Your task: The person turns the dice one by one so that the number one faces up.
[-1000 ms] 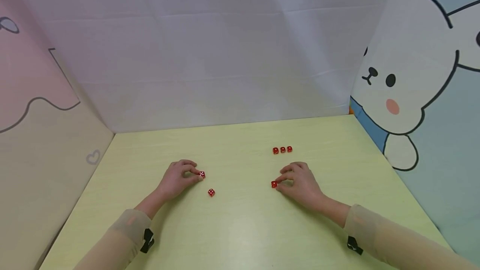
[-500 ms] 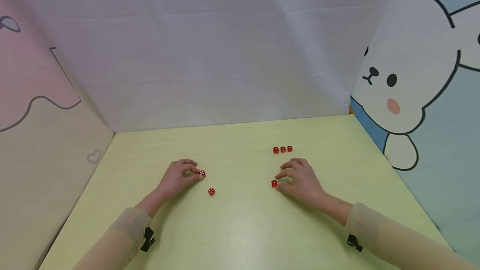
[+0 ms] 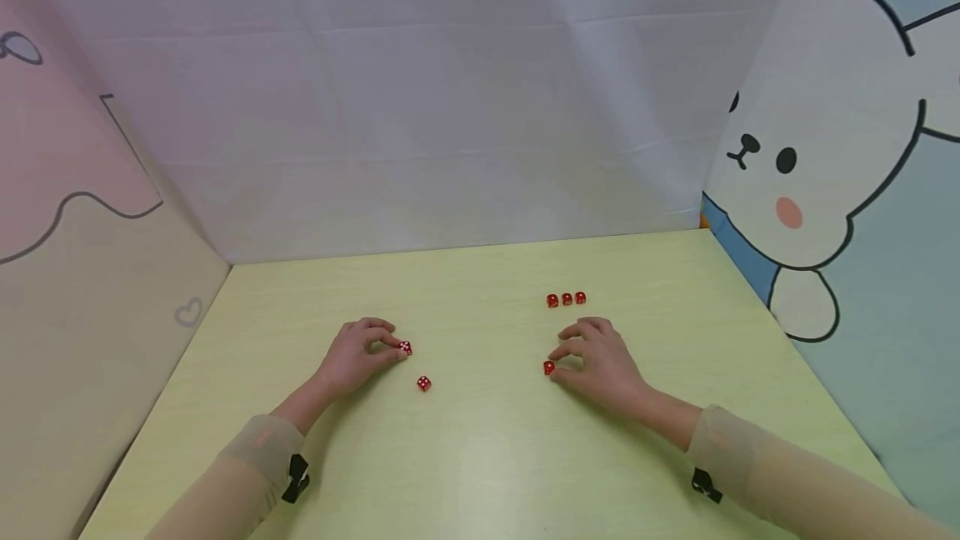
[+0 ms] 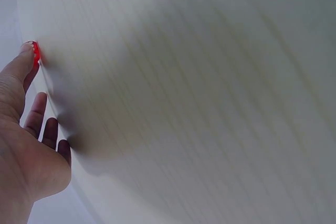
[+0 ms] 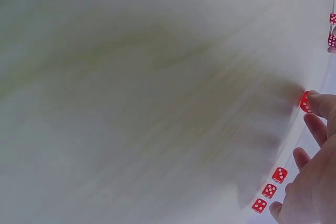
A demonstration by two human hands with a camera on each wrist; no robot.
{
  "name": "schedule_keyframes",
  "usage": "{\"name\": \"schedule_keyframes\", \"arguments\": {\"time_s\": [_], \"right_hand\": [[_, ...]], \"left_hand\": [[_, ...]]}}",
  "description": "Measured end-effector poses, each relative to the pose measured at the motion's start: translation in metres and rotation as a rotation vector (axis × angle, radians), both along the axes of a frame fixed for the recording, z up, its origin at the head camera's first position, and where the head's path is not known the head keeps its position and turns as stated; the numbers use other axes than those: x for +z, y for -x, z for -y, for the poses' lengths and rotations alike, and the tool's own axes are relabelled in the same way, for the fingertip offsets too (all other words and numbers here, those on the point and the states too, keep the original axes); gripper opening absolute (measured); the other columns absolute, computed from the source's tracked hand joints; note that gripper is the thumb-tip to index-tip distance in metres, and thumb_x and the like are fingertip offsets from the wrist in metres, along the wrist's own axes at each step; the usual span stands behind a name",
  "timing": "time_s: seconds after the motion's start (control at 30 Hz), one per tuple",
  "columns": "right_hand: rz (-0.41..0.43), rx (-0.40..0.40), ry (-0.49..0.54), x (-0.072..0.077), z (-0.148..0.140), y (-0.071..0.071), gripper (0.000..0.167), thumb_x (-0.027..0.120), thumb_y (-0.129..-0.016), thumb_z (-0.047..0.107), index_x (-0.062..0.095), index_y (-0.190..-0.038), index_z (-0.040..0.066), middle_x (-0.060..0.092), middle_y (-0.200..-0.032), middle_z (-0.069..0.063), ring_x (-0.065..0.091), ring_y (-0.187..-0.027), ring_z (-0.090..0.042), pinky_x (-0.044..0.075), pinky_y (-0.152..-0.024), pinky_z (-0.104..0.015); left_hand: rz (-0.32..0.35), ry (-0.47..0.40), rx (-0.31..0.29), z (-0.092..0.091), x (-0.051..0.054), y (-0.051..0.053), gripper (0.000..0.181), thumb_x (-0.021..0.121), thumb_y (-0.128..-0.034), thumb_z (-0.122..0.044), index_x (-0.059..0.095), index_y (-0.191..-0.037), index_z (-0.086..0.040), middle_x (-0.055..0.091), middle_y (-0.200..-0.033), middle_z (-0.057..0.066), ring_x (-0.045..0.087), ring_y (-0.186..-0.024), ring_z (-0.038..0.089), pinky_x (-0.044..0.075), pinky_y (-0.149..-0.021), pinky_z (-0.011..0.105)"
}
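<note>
Red, glossy and white-dotted, one cubic die (image 3: 406, 347) is being pinched by the left hand (image 3: 358, 358), a matching die (image 3: 549, 367) by the right hand (image 3: 602, 367).

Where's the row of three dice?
In the head view, the row of three dice lies right of centre on the table, just beyond the right hand.

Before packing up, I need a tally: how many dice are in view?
6: a left die pinched by the left hand, a loose die on the table near it, a right die at the right hand, a row of three dice beyond that. The hands could hide more.
</note>
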State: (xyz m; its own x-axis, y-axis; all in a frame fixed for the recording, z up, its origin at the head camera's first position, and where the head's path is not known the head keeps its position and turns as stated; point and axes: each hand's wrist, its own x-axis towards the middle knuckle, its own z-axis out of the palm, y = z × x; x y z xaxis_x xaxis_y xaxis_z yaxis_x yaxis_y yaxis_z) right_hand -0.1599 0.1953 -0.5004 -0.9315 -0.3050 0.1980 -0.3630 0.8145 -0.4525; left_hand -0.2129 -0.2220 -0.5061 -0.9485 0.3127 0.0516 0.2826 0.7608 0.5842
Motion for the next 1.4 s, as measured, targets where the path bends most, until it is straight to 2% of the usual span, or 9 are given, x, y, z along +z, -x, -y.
{"name": "schedule_keyframes", "arguments": {"time_s": [0.37,0.8,0.97,1.17,1.4], "right_hand": [[-0.022,0.003,0.021,0.001,-0.002,0.000,0.011,0.088,-0.080,0.025,0.082,-0.089,0.026,0.068,-0.117,-0.003,0.047,-0.128,-0.038,0.039,-0.104,-0.060],[0.029,-0.092,0.036,0.011,-0.019,0.000,0.010,0.083,-0.086,0.027,0.083,-0.095,0.023,0.068,-0.121,-0.004,0.042,-0.132,-0.038,0.034,-0.107,-0.059],[0.012,-0.107,0.026,0.017,-0.030,0.002,0.011,0.084,-0.087,0.024,0.083,-0.096,0.018,0.068,-0.121,-0.008,0.041,-0.131,-0.040,0.032,-0.108,-0.061],[-0.018,-0.141,0.003,0.021,-0.046,0.010,0.015,0.082,-0.088,0.021,0.083,-0.100,0.013,0.067,-0.121,-0.014,0.042,-0.128,-0.044,0.032,-0.107,-0.062],[-0.015,-0.174,0.006,0.020,-0.064,0.027,0.019,0.080,-0.090,0.022,0.082,-0.104,0.009,0.065,-0.123,-0.017,0.041,-0.127,-0.045,0.030,-0.106,-0.063]], "left_hand": [[0.003,-0.008,0.002,0.000,0.003,0.000,0.012,0.082,-0.0893,-0.030,0.080,-0.094,-0.019,0.065,-0.127,0.010,0.050,-0.122,0.043,0.036,-0.105,0.059],[-0.005,0.007,0.001,0.000,0.002,0.000,0.011,0.082,-0.0896,-0.028,0.080,-0.094,-0.018,0.065,-0.126,0.011,0.051,-0.121,0.042,0.037,-0.105,0.058],[0.003,0.004,0.006,0.000,0.003,-0.001,0.011,0.081,-0.0900,-0.029,0.080,-0.093,-0.019,0.065,-0.127,0.010,0.050,-0.122,0.042,0.036,-0.106,0.058],[-0.002,-0.002,0.003,0.000,0.003,-0.001,0.011,0.081,-0.0903,-0.029,0.080,-0.094,-0.019,0.065,-0.127,0.010,0.050,-0.122,0.042,0.036,-0.106,0.058],[-0.002,0.007,0.007,0.001,0.002,0.000,0.012,0.080,-0.0908,-0.031,0.080,-0.094,-0.020,0.065,-0.127,0.010,0.050,-0.122,0.042,0.036,-0.106,0.059]]}}
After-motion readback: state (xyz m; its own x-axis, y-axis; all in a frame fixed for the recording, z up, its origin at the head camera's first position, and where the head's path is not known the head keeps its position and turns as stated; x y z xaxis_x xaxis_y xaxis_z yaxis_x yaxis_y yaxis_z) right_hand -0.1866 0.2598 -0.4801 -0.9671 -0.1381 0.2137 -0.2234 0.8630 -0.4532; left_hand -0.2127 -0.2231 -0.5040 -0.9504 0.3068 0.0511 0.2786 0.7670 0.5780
